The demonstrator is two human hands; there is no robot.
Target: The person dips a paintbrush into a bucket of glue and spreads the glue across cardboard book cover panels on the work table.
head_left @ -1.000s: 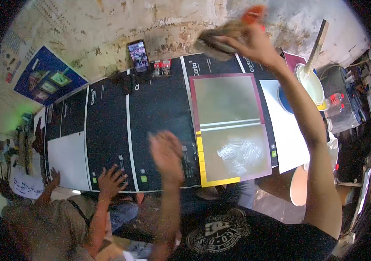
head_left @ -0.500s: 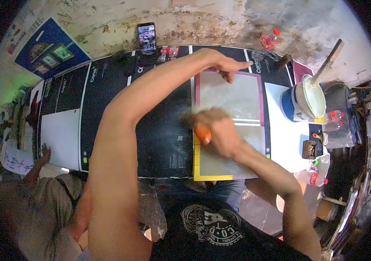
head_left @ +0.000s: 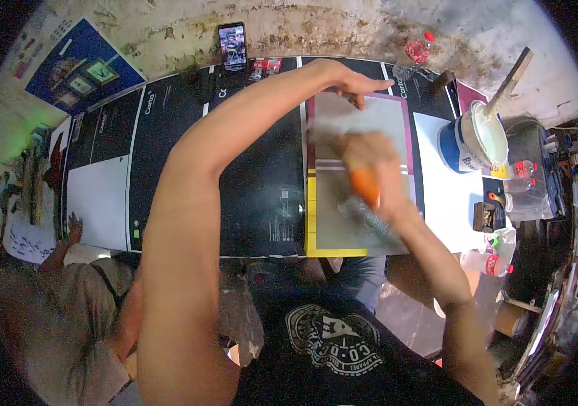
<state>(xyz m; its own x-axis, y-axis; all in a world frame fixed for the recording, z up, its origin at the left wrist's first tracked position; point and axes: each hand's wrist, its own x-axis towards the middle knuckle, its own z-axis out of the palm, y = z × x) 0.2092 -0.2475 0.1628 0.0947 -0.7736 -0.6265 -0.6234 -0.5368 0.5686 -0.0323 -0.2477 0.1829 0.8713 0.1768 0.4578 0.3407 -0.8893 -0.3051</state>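
Note:
My right hand (head_left: 377, 166) is closed round the orange handle of a brush (head_left: 365, 186). The brush head is smeared by motion, low over a grey translucent sheet (head_left: 353, 230) with a wet-looking sheen. Purple and yellow borders show around the sheet. Across its far edge reaches my left hand (head_left: 360, 88), fingers stretched out, some pointing down at the sheet and others to the right. Whether its fingertips press on the sheet is hard to tell. To the right stands a bucket (head_left: 461, 145) with white contents and a wooden stick (head_left: 511, 81) leaning in it.
Black boards with printed lettering cover the table (head_left: 255, 183). A phone (head_left: 232, 47) leans on the wall beside a red packet (head_left: 264, 68). A bottle (head_left: 419, 49) stands at the back. White paper (head_left: 444, 210) lies at right. Another person's hand (head_left: 74, 229) rests at far left.
My right hand and the brush have moved to the right across the sheet. My left hand stays at the far edge. The table sits slightly higher in view.

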